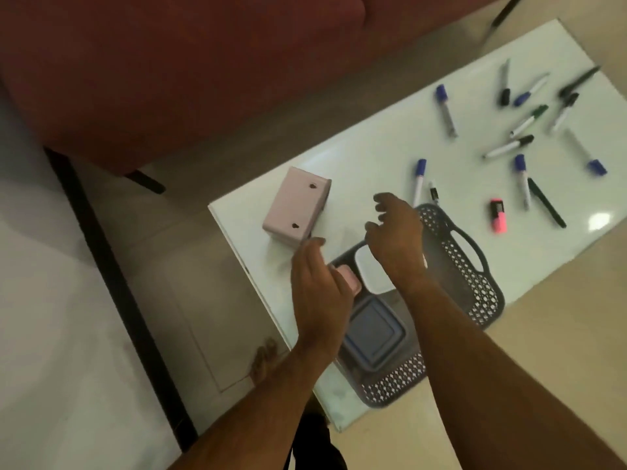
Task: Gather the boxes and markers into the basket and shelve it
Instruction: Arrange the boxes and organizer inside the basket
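**Op A:** Grey plastic first: the lattice-walled basket (475, 286) sits on the near part of the white table (390, 154), its near corner close to the table's near edge. Inside it I can see a blue-lidded box (373, 337) nearest me, then a white box (371, 273) and a small pink box (349, 279) beside it.

**Op B:** And the hands?

**Op A:** Both are over the basket and hold nothing. My left hand (319, 290) has its fingers loosely bent, hovering above the pink box. My right hand (397, 235) is spread with curled fingertips, above the basket's far left part.

**Op B:** Anything still outside?

**Op A:** Yes. A pale pink box (295, 205) lies on its side at the table's left corner, just beyond my left hand, with two keyhole slots facing up. Further right, a pink highlighter (498, 215) lies alone, and the markers (522, 130) are scattered across the far right of the table, well apart from the basket.

**Op B:** Room to move?

**Op A:** Bare tabletop lies between the basket and the markers. Left of the table is floor (190, 266), and a red sofa (169, 69) stands at the far left.

**Op B:** Any writing?

**Op A:** Too blurred to read any.
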Demonstrator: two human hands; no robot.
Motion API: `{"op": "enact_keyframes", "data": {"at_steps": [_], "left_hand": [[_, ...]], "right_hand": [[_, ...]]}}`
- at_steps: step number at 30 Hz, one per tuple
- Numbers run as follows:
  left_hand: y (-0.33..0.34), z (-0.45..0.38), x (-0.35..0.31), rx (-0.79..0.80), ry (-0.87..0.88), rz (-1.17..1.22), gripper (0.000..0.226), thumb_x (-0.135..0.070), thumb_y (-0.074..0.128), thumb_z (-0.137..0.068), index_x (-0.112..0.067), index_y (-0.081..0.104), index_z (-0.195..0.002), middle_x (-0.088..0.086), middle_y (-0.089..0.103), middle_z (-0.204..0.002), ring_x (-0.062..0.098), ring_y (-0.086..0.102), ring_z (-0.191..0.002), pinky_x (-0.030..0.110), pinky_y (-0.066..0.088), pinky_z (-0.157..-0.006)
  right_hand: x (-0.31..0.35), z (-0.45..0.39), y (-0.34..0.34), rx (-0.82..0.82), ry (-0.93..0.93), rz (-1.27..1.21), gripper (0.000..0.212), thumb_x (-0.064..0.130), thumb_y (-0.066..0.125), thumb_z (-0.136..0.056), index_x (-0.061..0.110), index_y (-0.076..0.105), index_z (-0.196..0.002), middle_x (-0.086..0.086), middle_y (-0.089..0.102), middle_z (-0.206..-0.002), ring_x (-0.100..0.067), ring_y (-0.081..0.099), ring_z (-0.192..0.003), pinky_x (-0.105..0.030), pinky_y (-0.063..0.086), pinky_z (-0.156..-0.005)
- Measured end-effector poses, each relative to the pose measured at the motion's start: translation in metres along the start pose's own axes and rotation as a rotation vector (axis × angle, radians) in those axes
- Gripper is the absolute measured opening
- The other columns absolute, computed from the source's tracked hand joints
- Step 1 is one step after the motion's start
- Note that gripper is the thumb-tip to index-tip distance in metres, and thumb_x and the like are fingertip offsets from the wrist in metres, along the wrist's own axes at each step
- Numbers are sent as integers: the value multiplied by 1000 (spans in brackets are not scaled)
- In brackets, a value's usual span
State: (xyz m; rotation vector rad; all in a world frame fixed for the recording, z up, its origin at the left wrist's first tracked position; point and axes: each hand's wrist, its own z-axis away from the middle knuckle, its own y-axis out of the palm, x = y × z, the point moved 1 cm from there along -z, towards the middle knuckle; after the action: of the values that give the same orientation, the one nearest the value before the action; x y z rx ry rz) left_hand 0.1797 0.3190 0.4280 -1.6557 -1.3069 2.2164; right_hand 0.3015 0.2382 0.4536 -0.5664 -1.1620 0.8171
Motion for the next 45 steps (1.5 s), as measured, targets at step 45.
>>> {"op": "enact_keyframes", "data": {"at_steps": [45], "left_hand": [[99,17,-91,-626,-510,236,23,-20,46,-107,-8,61,-120,5,63,-113,8,53,-98,3,37,-81]], "right_hand": [[-98,-44,-70,211,-534,-388,40,38,63,-97,16,62,-129,0,61,-124,-12,59,-118,-33,55,-99]]}}
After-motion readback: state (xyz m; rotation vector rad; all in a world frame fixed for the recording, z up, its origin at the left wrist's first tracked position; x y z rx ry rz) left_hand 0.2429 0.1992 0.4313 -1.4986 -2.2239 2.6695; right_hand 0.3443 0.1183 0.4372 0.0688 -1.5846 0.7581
